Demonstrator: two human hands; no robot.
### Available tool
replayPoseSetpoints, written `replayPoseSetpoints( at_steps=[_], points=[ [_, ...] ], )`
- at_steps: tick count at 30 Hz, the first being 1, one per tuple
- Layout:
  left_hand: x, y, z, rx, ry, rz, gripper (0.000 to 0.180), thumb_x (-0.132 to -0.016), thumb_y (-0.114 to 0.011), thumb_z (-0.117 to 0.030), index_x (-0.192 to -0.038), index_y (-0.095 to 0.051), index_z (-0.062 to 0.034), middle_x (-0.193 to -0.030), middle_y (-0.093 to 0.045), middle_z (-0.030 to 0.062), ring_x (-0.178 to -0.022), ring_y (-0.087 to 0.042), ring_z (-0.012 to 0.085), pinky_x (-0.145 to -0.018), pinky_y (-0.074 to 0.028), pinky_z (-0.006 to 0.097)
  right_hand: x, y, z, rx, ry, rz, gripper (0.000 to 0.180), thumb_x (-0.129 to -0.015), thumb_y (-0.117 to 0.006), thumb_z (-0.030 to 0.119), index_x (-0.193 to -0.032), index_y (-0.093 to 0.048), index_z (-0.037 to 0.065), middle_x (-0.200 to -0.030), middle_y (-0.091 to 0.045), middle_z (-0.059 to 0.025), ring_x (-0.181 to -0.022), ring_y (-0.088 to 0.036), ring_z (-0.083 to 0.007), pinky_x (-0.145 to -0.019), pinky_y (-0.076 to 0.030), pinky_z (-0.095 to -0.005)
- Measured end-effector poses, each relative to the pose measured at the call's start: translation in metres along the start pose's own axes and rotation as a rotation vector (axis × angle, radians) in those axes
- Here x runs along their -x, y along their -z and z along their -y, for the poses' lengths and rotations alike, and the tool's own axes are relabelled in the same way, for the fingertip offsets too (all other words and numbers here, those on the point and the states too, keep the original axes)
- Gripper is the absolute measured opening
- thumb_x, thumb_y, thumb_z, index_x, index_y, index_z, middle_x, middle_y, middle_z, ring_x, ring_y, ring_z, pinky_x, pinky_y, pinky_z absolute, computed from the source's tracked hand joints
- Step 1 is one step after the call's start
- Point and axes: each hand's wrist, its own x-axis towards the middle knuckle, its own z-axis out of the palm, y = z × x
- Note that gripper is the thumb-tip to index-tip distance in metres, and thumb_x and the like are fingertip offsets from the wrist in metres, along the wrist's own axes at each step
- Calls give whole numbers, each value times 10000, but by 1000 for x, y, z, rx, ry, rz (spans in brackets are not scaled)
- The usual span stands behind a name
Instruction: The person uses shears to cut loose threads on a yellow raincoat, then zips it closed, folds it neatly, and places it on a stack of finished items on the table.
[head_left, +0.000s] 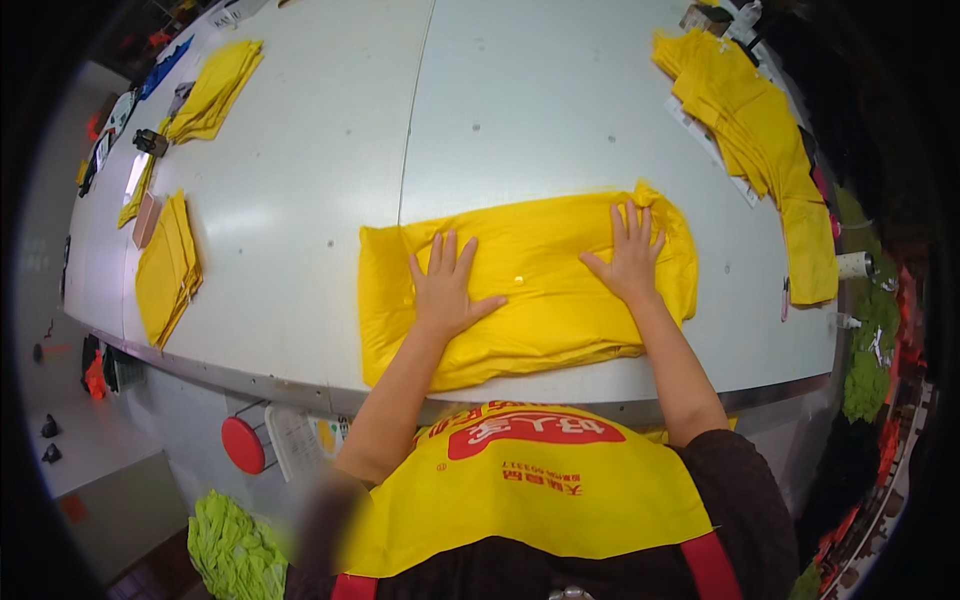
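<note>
A folded yellow garment [530,290] lies flat across the near part of a white work table [310,200], close to the table's metal front edge and stretched sideways in front of the person. Both of the person's hands rest on it, palms down. The left hand [445,285] lies on the garment's left half with its fingers spread and straight, gripping nothing. The right hand [630,260] presses on the right half near the garment's far edge, likewise flat and open-fingered. The two hands are well apart, with a small pale dot on the cloth between them.

The person wears a yellow apron [530,490] with red print and red straps over a dark top.

Further out on the table, three other lots of yellow cloth show. One stack of folded pieces [170,270] sits at the left edge, a second stack [215,90] lies at the far left, and a long overlapping row of yellow pieces [760,140] runs down the right side. A small dark tool [150,142] lies near the far left stack.

Below the table's front hang a round red knob [243,445] and a heap of bright green fabric [235,550] near the floor.
</note>
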Motion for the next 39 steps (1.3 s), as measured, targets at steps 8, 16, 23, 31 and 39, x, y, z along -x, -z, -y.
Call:
replayPoseSetpoints(
  at_steps=[8, 16, 23, 31, 39],
  points=[
    [59, 26, 64, -220, 218, -138, 671, -785, -595, -455, -1325, -404, -105, -1433, -254, 174, -1323, -234, 333, -1045, -191, 493, 19, 16, -29, 160, -39, 2, 750, -796, -549, 505, -1373, -308, 91, -1458, -212, -134, -1352, -132, -344, -1035, -94, -591],
    [83, 42, 74, 659, 743, -198, 604, -754, -682, -243, -1245, -435, 6, -1232, -460, 197, -1133, -463, 293, -921, -392, 360, 8, 53, 25, -459, -170, 104, 633, -867, -525, 337, -1369, -294, 27, -1440, -252, -167, -1344, -200, -309, -1076, -159, -452],
    [91, 88, 105, 1570, 728, 174, 433, -757, -582, -44, -1159, -469, 70, -1102, -577, 171, -954, -591, 228, -824, -486, 317, 34, -18, 149, -1523, -170, 143, 630, -895, -525, 255, -1380, -231, -21, -1421, -280, -173, -1307, -289, -241, -1060, -238, -311],
    [-44, 164, -96, 1474, 302, 157, 390, -781, -594, -135, -1116, -481, 30, -967, -598, 126, -829, -609, 187, -707, -500, 275, 29, -41, 153, -2052, -503, 177, 564, -930, -471, 271, -1369, -257, -11, -1356, -363, -142, -1230, -377, -213, -1008, -318, -298],
    [-49, 36, -125, 25, -204, 39, 756, -741, -602, -543, -1342, -367, -149, -1383, -308, 174, -1284, -244, 352, -948, -228, 595, 44, -37, 124, -2163, -612, 147, 516, -926, -477, 276, -1324, -318, -12, -1274, -431, -132, -1137, -446, -203, -952, -369, -294]
  ],
)
